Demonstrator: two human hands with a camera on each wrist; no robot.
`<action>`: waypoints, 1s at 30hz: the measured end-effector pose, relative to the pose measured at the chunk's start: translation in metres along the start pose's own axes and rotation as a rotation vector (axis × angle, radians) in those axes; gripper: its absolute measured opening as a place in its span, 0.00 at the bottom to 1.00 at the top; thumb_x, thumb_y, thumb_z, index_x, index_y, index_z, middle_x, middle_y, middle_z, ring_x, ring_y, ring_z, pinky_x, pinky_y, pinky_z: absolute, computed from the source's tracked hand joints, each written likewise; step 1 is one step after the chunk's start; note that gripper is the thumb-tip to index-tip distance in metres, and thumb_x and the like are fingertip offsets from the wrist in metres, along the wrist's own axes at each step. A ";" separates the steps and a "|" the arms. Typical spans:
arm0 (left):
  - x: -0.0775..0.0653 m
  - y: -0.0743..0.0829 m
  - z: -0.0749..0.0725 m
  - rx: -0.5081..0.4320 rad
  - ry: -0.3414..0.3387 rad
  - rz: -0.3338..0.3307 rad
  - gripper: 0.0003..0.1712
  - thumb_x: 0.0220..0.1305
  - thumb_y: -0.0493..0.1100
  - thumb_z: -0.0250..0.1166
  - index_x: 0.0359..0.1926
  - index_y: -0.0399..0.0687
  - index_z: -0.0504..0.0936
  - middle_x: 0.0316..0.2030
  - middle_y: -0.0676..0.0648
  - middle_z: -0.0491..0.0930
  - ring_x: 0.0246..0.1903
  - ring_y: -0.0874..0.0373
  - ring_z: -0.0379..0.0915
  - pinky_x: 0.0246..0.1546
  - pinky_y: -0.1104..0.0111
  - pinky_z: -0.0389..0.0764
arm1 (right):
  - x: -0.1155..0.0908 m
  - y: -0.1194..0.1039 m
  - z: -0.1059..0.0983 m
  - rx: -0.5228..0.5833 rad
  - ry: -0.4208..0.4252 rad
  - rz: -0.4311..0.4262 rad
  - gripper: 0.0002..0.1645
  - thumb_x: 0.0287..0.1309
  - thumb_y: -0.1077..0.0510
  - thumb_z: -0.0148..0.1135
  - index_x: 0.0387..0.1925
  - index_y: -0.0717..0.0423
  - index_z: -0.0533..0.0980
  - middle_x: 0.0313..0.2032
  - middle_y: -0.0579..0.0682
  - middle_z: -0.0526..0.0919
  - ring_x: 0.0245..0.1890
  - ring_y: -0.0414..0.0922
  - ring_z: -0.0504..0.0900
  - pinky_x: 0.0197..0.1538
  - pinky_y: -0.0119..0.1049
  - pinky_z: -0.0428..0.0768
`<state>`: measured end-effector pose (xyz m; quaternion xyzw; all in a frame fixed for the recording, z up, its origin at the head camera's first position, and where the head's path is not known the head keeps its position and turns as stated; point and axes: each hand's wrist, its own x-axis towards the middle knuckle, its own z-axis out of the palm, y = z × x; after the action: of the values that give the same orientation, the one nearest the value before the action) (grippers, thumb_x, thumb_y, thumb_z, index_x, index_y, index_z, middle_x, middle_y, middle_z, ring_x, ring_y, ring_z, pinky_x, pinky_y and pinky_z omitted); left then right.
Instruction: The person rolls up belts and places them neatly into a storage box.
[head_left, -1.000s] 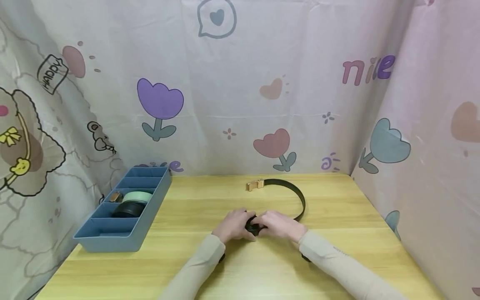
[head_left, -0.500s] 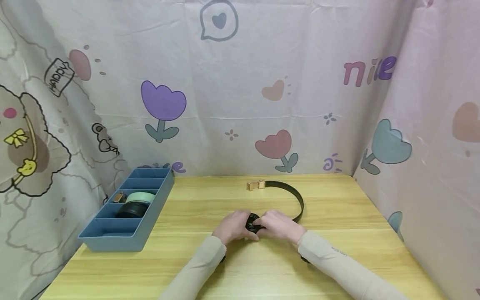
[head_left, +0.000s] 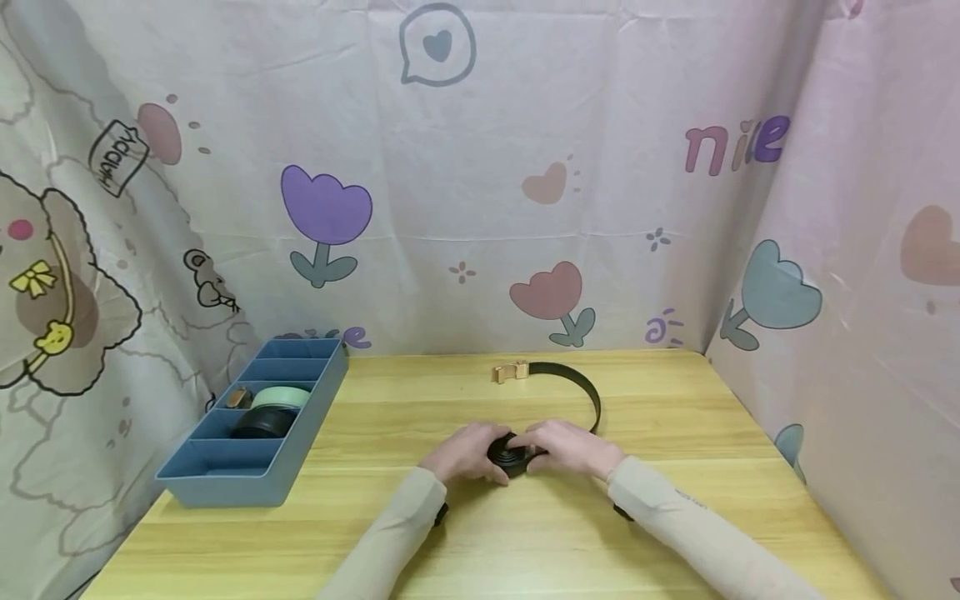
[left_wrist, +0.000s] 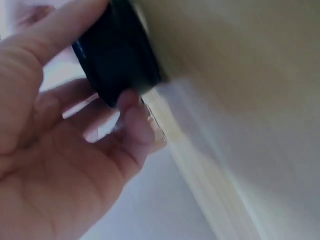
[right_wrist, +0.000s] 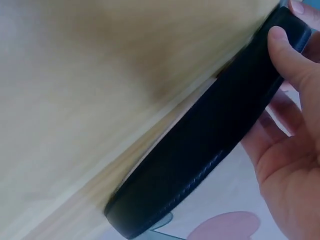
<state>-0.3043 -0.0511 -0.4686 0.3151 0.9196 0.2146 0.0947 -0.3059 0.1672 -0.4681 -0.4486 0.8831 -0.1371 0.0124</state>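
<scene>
A black belt (head_left: 577, 377) lies on edge on the table, partly wound into a coil (head_left: 508, 456), with the rest curving away to a gold buckle (head_left: 512, 372) at the back. My left hand (head_left: 467, 452) grips the coil from its left side; in the left wrist view the thumb and fingers curl round the dark roll (left_wrist: 117, 55). My right hand (head_left: 573, 450) is at the coil's right side. There, the right wrist view shows its thumb and fingers pinching the strap (right_wrist: 200, 130), whose edge is stitched. The fingers behind the strap are partly hidden.
On the left stands a blue divided box (head_left: 300, 467). Its compartments hold a black rolled belt (head_left: 262, 422), a light green roll (head_left: 281, 397) and a small gold-brown buckle (head_left: 239, 398). A patterned curtain (head_left: 450, 167) closes off the table's back and sides.
The belt's free loop has become smaller, its right bend drawn inward. My right hand has shifted slightly right, and more of the coil shows between the hands. The buckle has stayed nearly in place.
</scene>
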 end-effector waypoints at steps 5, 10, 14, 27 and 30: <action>0.000 0.000 0.000 0.027 -0.016 0.029 0.30 0.47 0.54 0.79 0.50 0.54 0.77 0.44 0.54 0.79 0.42 0.63 0.73 0.48 0.67 0.75 | 0.002 -0.006 0.001 -0.069 0.039 -0.032 0.18 0.57 0.53 0.69 0.50 0.45 0.82 0.41 0.42 0.86 0.38 0.32 0.82 0.44 0.28 0.79; 0.000 0.005 0.003 0.067 0.027 -0.033 0.37 0.41 0.65 0.78 0.48 0.50 0.78 0.39 0.53 0.78 0.34 0.63 0.71 0.39 0.70 0.75 | 0.005 -0.012 0.007 -0.085 0.088 -0.070 0.11 0.58 0.48 0.67 0.42 0.46 0.83 0.33 0.42 0.87 0.28 0.31 0.80 0.35 0.22 0.76; 0.002 0.005 0.002 0.077 0.039 -0.033 0.30 0.42 0.62 0.78 0.43 0.55 0.79 0.35 0.56 0.78 0.32 0.63 0.70 0.36 0.70 0.73 | 0.002 -0.010 0.008 -0.018 0.068 -0.041 0.13 0.59 0.51 0.67 0.46 0.45 0.82 0.35 0.41 0.86 0.30 0.30 0.79 0.36 0.22 0.76; 0.006 0.003 0.000 0.070 -0.020 0.036 0.29 0.44 0.56 0.80 0.48 0.60 0.77 0.42 0.59 0.79 0.39 0.66 0.72 0.47 0.68 0.74 | -0.002 -0.004 0.002 -0.094 0.065 -0.016 0.21 0.54 0.48 0.69 0.50 0.45 0.82 0.40 0.43 0.84 0.37 0.33 0.80 0.44 0.30 0.79; 0.004 0.006 0.003 0.089 0.018 0.003 0.33 0.42 0.63 0.78 0.47 0.56 0.78 0.38 0.58 0.79 0.35 0.65 0.72 0.41 0.69 0.74 | -0.002 -0.004 0.005 -0.120 0.083 -0.010 0.19 0.53 0.44 0.68 0.47 0.43 0.83 0.34 0.40 0.84 0.31 0.29 0.76 0.37 0.26 0.76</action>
<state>-0.3037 -0.0434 -0.4685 0.3185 0.9286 0.1763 0.0718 -0.3011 0.1650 -0.4725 -0.4468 0.8873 -0.1022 -0.0517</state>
